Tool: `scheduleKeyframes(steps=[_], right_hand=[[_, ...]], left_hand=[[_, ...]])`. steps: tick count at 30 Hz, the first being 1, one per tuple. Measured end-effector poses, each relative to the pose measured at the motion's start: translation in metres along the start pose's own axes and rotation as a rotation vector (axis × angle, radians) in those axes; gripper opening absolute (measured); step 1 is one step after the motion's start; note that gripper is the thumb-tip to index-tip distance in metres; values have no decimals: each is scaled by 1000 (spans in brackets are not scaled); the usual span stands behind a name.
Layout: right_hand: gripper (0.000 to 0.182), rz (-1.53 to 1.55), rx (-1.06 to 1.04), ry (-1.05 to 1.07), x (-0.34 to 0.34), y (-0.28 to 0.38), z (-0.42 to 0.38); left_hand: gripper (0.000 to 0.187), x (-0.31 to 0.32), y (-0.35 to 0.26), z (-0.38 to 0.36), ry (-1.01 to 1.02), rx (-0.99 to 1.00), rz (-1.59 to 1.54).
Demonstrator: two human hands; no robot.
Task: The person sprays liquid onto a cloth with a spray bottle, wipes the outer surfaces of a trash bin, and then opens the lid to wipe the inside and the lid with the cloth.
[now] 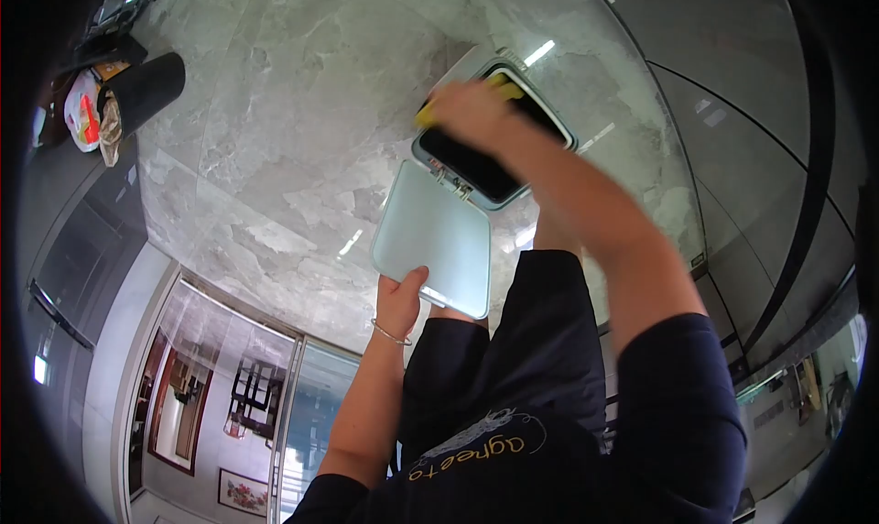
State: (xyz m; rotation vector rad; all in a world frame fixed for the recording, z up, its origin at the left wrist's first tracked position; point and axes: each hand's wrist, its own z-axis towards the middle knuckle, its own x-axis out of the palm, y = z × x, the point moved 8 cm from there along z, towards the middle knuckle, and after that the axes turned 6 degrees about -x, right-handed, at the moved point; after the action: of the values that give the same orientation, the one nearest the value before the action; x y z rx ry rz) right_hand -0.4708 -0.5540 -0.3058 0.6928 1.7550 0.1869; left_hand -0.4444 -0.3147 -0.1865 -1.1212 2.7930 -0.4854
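Note:
A pale grey-blue bin (542, 110) with a dark inside stands on the floor, and its hinged lid (438, 226) is swung out toward me. My left hand (401, 297) grips the near edge of that lid, thumb on top. Over the bin's opening is my right hand (472, 114), blurred by motion, its fingers closed round a yellow cloth (505, 86). Bits of the yellow show on both sides of the hand. Whether the cloth touches the rim is hidden by the hand.
Grey marble-patterned floor (275, 112) surrounds the bin. Dark cabinet fronts (732, 103) rise on the right. At the left are a black cylindrical container (151, 89) and a plastic bag (82, 112). A sliding glass door (316, 387) is at lower left.

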Motion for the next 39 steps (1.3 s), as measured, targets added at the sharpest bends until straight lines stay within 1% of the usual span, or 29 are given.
scheduleKeyframes(steps=[1,2,3,5,6,7,8,9,11,12,13,15,16,17,19,20,22,23,25,27,29,30,32,33,34,36,39], right_hand=[[13,15,-49,27,23,28,12],[14,-31,-144,89,27,55,22],[15,-73,-241,151,32,73,25],[16,3,-88,69,27,41,22],[16,40,-17,27,21,22,17],[15,82,-29,-83,-9,3,4],[21,29,132,-22,-11,-34,-4],[18,-56,269,-44,-33,-67,-20],[19,-34,405,-105,-52,-126,-57],[22,4,509,-103,-54,-140,-74],[26,43,610,-102,-54,-151,-91],[33,316,795,9,-45,-168,-140],[34,515,856,84,-44,-162,-172],[32,537,882,214,-58,-145,-199],[27,481,883,261,-78,-125,-252],[26,528,933,100,-87,-128,-266],[24,620,1022,-227,-89,-135,-291],[23,616,963,-333,-87,-139,-283],[23,614,831,-543,-78,-148,-236],[27,476,668,-615,-70,-156,-172],[28,300,579,-452,-52,-159,-114],[26,265,614,-384,-48,-158,-110],[23,194,682,-243,-42,-154,-109],[21,170,691,-266,-29,-151,-128],[19,138,699,-298,-11,-149,-159],[23,179,798,-285,14,-140,-212],[24,197,799,-157,15,-147,-206]], left_hand=[[37,5,-1,0,4,9,21],[38,9,-3,3,6,21,46],[38,10,-6,6,-8,26,-13],[40,1,-7,1,-55,9,-129],[41,-6,-3,2,-61,24,-93],[41,-11,1,2,-75,28,-110],[41,-13,5,1,-84,35,-131],[41,-14,6,1,-91,43,-154],[40,-9,-4,-1,-94,64,-180],[39,-6,-7,-1,-94,73,-194],[38,0,-12,0,-75,106,-93],[37,13,-25,7,-41,179,109],[35,18,-31,9,-21,231,232],[35,24,-36,9,-24,253,196],[34,40,-49,10,-24,299,122],[34,42,-43,12,-44,274,167],[33,48,-41,12,-54,265,155],[33,51,-42,12,-60,262,150],[32,57,-44,8,-111,235,40],[34,62,-43,7,-166,216,-128],[36,66,-34,7,-215,194,-355],[40,67,-32,8,-232,203,-428],[40,66,-30,7,-292,186,-543],[41,65,-29,4,-324,175,-606],[40,67,-30,3,-319,188,-623],[39,68,-34,3,-312,224,-663],[37,61,-34,4,-321,238,-403]])
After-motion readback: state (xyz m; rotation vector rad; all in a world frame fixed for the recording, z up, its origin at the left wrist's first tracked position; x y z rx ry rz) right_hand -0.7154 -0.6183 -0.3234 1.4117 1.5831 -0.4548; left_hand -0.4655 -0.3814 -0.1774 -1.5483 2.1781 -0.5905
